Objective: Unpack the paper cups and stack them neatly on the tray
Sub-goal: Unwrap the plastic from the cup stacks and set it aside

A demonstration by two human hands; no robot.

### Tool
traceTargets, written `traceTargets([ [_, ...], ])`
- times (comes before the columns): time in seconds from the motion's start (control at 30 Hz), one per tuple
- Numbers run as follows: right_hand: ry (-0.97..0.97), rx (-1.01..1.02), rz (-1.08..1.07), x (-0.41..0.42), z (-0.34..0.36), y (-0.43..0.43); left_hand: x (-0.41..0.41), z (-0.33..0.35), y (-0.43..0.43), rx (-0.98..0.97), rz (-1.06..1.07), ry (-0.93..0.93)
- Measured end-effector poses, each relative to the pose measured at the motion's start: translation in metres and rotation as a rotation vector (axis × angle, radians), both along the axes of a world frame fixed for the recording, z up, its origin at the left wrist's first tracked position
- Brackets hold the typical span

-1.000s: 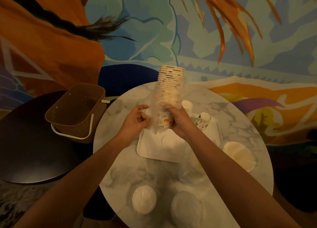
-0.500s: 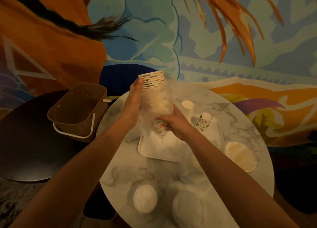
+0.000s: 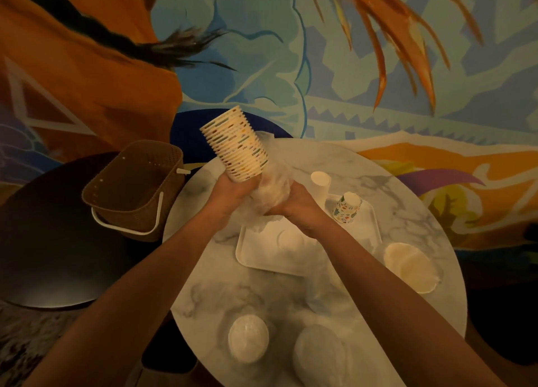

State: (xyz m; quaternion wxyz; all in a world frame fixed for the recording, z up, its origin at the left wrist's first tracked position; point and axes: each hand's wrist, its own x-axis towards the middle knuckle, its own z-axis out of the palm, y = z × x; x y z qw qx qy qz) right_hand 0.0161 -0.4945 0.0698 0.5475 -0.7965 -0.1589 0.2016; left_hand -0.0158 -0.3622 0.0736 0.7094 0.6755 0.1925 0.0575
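Observation:
A tall stack of patterned paper cups [image 3: 236, 145] tilts up and to the left above the table's far side. My left hand [image 3: 233, 190] grips its lower end. My right hand [image 3: 294, 204] is closed on the crumpled clear plastic wrapper [image 3: 272, 187], bunched just right of the stack. Below both hands lies the white rectangular tray [image 3: 366, 235]. One patterned cup [image 3: 346, 207] stands upside down in the tray's far right corner, and a plain white cup [image 3: 319, 181] stands just beyond the tray.
The round marble table [image 3: 238, 296] also holds wrapped packs of white lids or plates at the front [image 3: 248, 337], front right [image 3: 320, 354] and right [image 3: 410, 265]. A brown woven basket [image 3: 136, 188] with a white handle sits on a dark round table to the left.
The cup stack has come out of the plastic wrapper and tipped leftward. My left hand went from the stack's top to its lower end; my right hand now holds the bunched wrapper.

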Motion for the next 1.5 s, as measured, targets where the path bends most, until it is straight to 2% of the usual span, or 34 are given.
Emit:
traceTargets([
  [0.1,0.010,-0.095,0.022,0.000,-0.002,0.001,-0.001,0.003,0.003,0.034,-0.017,-0.035],
  [0.13,0.057,-0.052,0.044,0.000,-0.003,-0.001,-0.003,0.002,0.006,0.058,-0.009,-0.040],
  [0.23,0.367,0.390,0.059,0.006,-0.001,-0.009,-0.001,-0.001,0.014,0.015,0.023,-0.018],
  [0.27,0.425,0.478,0.055,0.008,0.000,-0.009,-0.002,0.000,0.014,-0.004,0.021,-0.024],
  [0.4,0.411,0.456,-0.017,0.009,-0.003,0.001,-0.003,-0.002,0.015,-0.006,-0.006,-0.028],
  [0.53,0.500,0.620,-0.155,0.012,-0.015,0.003,-0.005,-0.004,0.020,-0.089,0.019,-0.067],
  [0.6,0.481,0.559,-0.229,0.014,-0.021,0.002,-0.006,-0.006,0.026,-0.087,0.058,-0.095],
  [0.8,0.321,0.132,-0.330,0.021,-0.040,0.004,-0.001,-0.011,0.045,-0.001,0.174,-0.083],
  [0.87,0.207,-0.019,-0.312,0.023,-0.037,0.006,-0.002,-0.013,0.048,0.008,0.198,-0.089],
  [1.0,-0.141,-0.549,-0.235,0.031,-0.037,0.001,-0.002,-0.019,0.050,0.025,0.227,-0.070],
  [1.07,-0.181,-0.653,-0.258,0.032,-0.034,-0.006,-0.001,-0.020,0.050,0.015,0.229,-0.067],
  [1.2,-0.172,-0.543,-0.391,0.038,-0.014,-0.015,-0.006,-0.025,0.041,0.015,0.166,-0.075],
  [1.33,-0.204,-0.335,-0.604,0.041,0.007,-0.024,-0.024,-0.050,0.022,0.170,0.029,-0.060],
  [1.5,-0.126,-0.066,-0.772,0.049,0.015,-0.033,-0.050,-0.099,-0.004,0.222,-0.168,0.018],
])
